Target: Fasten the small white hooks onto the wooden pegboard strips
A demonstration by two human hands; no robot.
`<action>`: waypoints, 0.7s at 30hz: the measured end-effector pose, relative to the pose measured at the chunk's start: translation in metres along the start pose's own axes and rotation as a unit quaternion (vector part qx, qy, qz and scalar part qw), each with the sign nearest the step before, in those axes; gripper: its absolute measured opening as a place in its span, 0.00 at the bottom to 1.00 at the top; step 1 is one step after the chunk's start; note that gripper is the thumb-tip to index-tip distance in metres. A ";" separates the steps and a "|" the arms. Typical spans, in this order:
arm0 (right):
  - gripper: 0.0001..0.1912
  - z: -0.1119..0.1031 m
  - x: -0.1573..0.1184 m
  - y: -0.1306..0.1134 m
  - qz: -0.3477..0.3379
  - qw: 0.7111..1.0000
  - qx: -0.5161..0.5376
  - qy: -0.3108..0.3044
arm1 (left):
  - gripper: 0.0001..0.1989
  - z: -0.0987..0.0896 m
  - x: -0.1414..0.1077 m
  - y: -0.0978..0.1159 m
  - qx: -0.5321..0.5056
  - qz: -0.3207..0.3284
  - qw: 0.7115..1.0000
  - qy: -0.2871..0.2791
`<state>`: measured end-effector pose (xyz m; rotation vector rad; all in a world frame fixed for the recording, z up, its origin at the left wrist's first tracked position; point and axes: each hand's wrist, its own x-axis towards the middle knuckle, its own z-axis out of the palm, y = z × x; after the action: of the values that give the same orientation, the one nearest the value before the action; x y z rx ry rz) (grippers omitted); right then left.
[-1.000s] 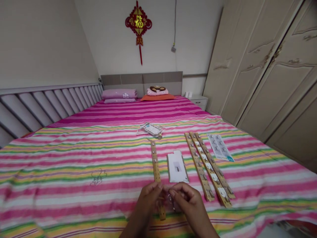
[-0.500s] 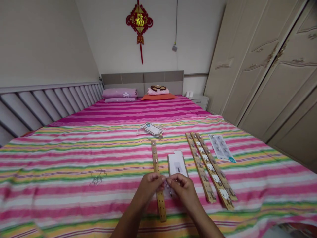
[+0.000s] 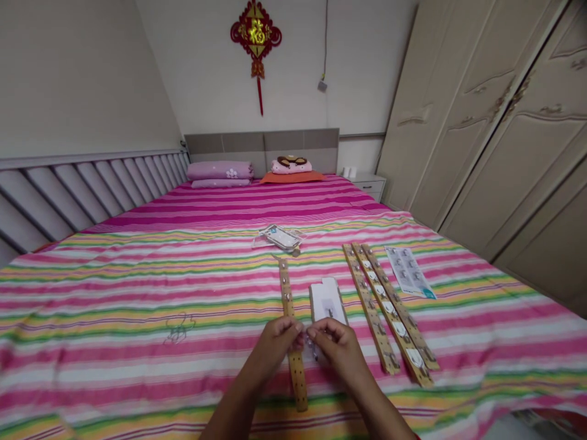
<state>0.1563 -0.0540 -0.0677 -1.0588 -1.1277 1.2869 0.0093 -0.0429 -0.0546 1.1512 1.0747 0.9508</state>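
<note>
My left hand (image 3: 280,340) and my right hand (image 3: 335,346) are close together over a perforated wooden strip (image 3: 299,380), fingertips pinched. Between them is a small clear piece with a dark metal part (image 3: 313,349), apparently a hook, hanging by my right fingers. What my left fingers pinch is too small to make out. Several metal hooks sit on the far part of the strip. Just beyond my right hand lies an open white box (image 3: 326,293) with one small hook piece inside.
Three wooden strips with hooks (image 3: 372,305) lie side by side at the right, beside a hook card (image 3: 409,272). Clear packaging (image 3: 283,237) lies farther back. Tangled thin thread (image 3: 178,328) is on the striped sheet at left.
The fingertips of my two hands have moved slightly apart. The view has shifted a little; the strips and the box lie as before.
</note>
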 end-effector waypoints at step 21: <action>0.14 0.004 0.000 -0.004 0.008 1.000 0.025 0.007 | 0.13 0.001 -0.002 0.014 0.006 0.046 0.998 0.029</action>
<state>0.1528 -0.0540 -0.0632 -1.0405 -1.0735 1.3111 0.0091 -0.0426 -0.0402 1.1987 1.0828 1.0568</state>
